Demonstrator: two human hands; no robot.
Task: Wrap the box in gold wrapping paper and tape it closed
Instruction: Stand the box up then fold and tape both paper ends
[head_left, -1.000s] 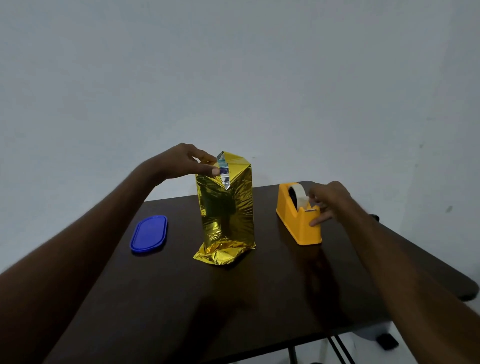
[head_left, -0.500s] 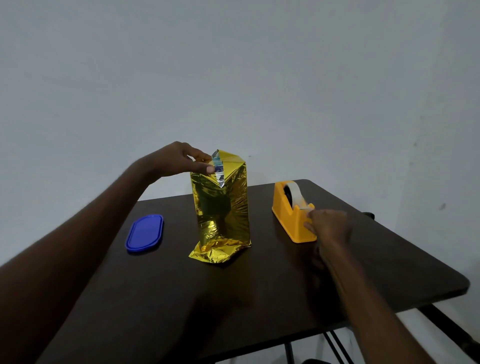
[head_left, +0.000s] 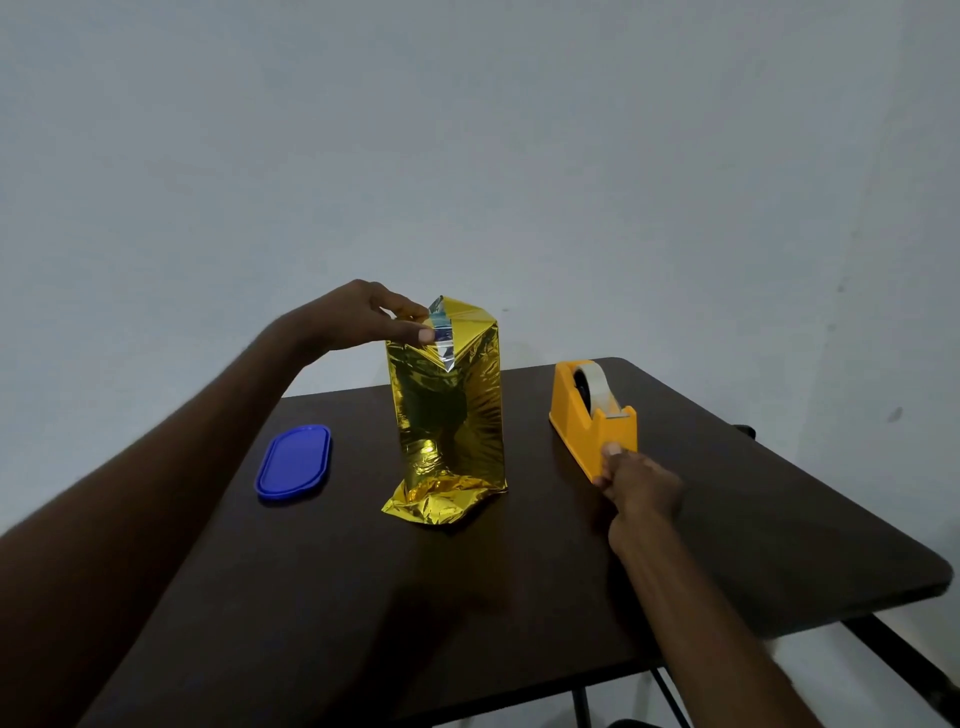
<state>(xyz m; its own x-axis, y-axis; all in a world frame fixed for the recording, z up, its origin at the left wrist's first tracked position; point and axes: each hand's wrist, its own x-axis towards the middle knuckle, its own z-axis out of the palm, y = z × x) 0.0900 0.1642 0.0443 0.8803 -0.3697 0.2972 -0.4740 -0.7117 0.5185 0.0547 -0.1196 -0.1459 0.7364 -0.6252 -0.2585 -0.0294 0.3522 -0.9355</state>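
One gold-wrapped box (head_left: 449, 405) upright, long axis vertical

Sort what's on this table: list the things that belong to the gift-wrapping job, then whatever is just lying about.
In the job:
wrapped box, upright, top flap held by left hand
tape dispenser, right hand at its near end

Lying about:
blue lid, flat on the table, left of the box

Plain room: dark table (head_left: 779, 519), bare wall (head_left: 467, 130)
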